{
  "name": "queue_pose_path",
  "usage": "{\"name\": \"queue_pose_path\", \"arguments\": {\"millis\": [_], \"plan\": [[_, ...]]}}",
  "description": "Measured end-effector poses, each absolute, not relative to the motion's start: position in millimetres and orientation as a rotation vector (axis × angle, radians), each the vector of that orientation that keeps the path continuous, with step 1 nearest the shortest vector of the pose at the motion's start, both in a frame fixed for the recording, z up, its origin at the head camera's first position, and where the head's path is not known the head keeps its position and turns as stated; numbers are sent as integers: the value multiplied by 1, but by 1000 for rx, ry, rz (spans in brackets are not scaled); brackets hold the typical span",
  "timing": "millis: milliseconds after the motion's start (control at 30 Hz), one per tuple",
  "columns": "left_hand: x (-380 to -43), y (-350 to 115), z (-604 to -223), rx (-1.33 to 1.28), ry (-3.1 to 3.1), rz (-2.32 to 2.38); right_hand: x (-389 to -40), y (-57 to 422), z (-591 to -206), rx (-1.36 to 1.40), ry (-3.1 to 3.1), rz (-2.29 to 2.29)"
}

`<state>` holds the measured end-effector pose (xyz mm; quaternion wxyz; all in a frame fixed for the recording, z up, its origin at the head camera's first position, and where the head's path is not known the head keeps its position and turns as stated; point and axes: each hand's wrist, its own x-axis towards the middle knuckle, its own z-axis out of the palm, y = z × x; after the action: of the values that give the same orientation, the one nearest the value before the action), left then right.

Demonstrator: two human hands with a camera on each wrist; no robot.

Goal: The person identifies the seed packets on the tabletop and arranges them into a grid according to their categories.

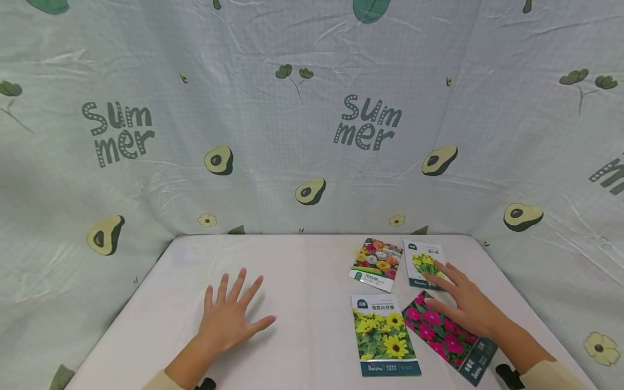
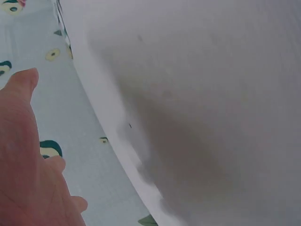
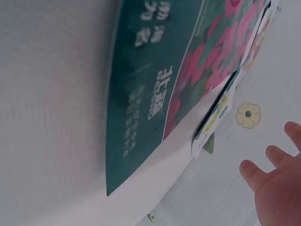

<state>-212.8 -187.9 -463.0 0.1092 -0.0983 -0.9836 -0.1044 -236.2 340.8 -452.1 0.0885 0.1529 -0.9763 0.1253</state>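
Several flower seed packets lie on the right part of the white table. My right hand [image 1: 465, 306], fingers spread and holding nothing, is over the pink-flower packet [image 1: 439, 330], its fingertips overlapping the dandelion-like yellow-flower packet [image 1: 422, 254] behind. In the right wrist view, the pink packet's dark green end [image 3: 136, 108] is close by and the hand's fingers [image 3: 254, 174] stretch out at the right. To the left are a sunflower packet [image 1: 385, 336] and, farther back, a mixed-colour flower packet [image 1: 377, 260]. My left hand [image 1: 226, 322] is spread above the bare table on the left, its shadow beneath.
The white table [image 1: 302, 303] ends at a back edge against a pale cloth backdrop [image 1: 273, 119] printed with avocados and lettering. The cloth also hangs along the left and right sides. Dark wrist straps show at both sleeves.
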Motion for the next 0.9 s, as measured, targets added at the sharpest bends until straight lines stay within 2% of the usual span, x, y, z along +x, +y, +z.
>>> {"name": "queue_pose_path", "arguments": {"millis": [467, 900], "plan": [[-204, -149, -460, -382, -2956, -331, -226, 335, -461, 614, -2960, 490], [-200, -102, -460, -443, -2980, -408, -223, 335, -464, 627, -2976, 492]]}}
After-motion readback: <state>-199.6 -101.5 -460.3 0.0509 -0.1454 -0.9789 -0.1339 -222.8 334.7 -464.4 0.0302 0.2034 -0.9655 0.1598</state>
